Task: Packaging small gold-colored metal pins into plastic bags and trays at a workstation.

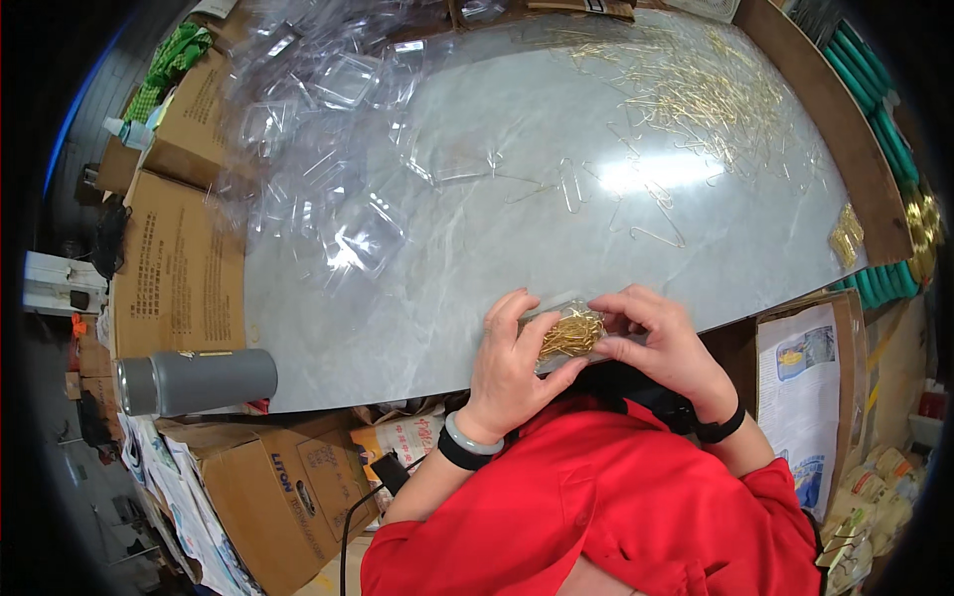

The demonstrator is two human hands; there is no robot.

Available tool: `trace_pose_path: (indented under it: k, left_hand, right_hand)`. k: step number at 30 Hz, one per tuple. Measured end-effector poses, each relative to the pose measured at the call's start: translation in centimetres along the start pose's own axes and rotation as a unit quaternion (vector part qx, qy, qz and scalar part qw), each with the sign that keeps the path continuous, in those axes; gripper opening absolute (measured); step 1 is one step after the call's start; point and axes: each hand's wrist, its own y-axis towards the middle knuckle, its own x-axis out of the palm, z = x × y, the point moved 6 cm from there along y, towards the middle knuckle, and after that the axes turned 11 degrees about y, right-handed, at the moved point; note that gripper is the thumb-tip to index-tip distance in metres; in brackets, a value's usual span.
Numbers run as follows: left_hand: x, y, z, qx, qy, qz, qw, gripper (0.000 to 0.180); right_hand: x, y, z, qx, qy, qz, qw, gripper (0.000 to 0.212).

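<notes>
At the table's near edge, a small clear plastic box (pixel 569 332) packed with gold wire hooks sits between my two hands. My left hand (pixel 514 356) closes on its left side, fingers curled over the top and thumb along the near edge. Thumb and fingers of my right hand (pixel 651 338) pinch its right end. Loose gold wire hooks (pixel 706 94) lie heaped at the far right of the table, and a few single ones (pixel 569 186) are scattered toward the middle. Many clear plastic boxes (pixel 348 79) are piled at the far left.
A grey bottle (pixel 199 382) lies on its side at the table's left corner. Cardboard boxes (pixel 179 268) line the left edge. A cardboard strip (pixel 835 109) borders the right side. A small bundle of gold hooks (pixel 847 236) rests by the right corner of the grey table (pixel 477 258).
</notes>
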Motion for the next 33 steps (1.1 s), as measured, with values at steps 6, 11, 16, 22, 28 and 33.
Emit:
trace_pose_path:
  k: [6, 11, 16, 22, 28, 33]
  left_hand:
    - [0.1, 0.4, 0.2, 0.020, -0.006, 0.013, 1.000, 0.073]
    - [0.3, 0.1, 0.0, -0.001, -0.021, 0.020, 1.000, 0.076]
    - [0.2, 0.0, -0.1, -0.013, -0.018, 0.035, 0.999, 0.073]
    - [0.5, 0.2, 0.4, 0.001, 0.026, 0.035, 0.999, 0.064]
    - [0.4, -0.2, -0.3, -0.001, 0.011, 0.055, 0.998, 0.068]
    - [0.3, -0.6, -0.6, -0.052, -0.016, 0.071, 0.996, 0.072]
  right_hand:
    - [-0.1, 0.2, 1.5, 0.089, 0.101, 0.038, 0.990, 0.029]
    - [1.1, 0.4, 0.7, 0.035, 0.045, -0.018, 0.998, 0.034]
    - [0.2, -0.9, -0.3, -0.025, 0.035, 0.035, 0.998, 0.052]
    - [2.0, -1.5, -0.5, -0.177, -0.145, 0.055, 0.972, 0.053]
    - [2.8, -0.4, -0.8, -0.206, -0.167, 0.076, 0.961, 0.056]
    - [3.4, 0.0, -0.8, -0.210, -0.173, 0.046, 0.961, 0.056]
